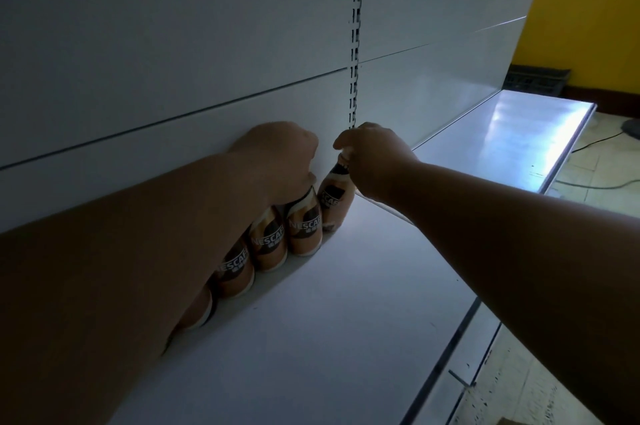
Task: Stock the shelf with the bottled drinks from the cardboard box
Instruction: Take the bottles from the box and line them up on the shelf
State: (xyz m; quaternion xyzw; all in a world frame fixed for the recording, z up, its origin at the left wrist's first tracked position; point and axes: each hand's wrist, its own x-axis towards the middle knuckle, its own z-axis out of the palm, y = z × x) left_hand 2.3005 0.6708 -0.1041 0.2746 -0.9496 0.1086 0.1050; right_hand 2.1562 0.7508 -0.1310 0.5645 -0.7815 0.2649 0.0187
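Observation:
A row of tan and brown coffee bottles (268,246) stands along the back panel of a white metal shelf (346,303). My left hand (280,158) grips the top of one bottle (304,225) in that row. My right hand (374,156) holds the neck of the last bottle (334,201) at the row's right end, which leans slightly left against the back panel. My left forearm hides the bottles further left. The cardboard box is almost out of view; only a brown corner (614,421) shows at the bottom right.
A slotted upright (355,43) splits the white back panel. A second shelf board (512,140) continues to the right. Beyond it are a tiled floor with a cable (595,144), a dark crate (536,78) and a yellow wall (595,9).

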